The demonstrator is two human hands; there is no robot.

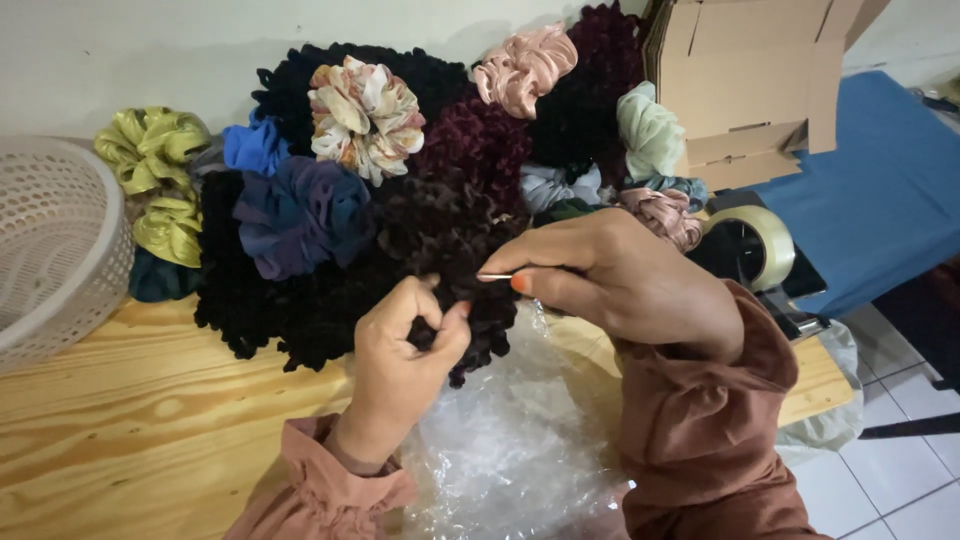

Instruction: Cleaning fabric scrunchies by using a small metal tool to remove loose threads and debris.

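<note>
Head view: left hand (405,345) pinches a dark scrunchie (450,250); right hand (615,280) pinches a needle (497,276) at it. Sewing looks unfinished; many scrunchies (365,115) sit piled on the worktop (130,420).

White plastic basket (55,250), cardboard box (750,80), tape dispenser (755,250), blue cloth (880,190), wooden table (150,420)

Two hands work at the pile: the left hand (405,345) and the right hand (620,275). One thin needle-like pin (495,276) sits between the right fingers (520,283). The scrunchies cannot be counted exactly, since the dark ones (330,300) merge. Among the coloured ones: two yellow-green (150,145), one floral (365,115), two pink satin (525,65), one mint (650,130), one purple-blue (300,215). There is one white basket (55,240), one cardboard box (750,80), one tape dispenser (755,250) and one sheet of bubble wrap (510,440).
</note>
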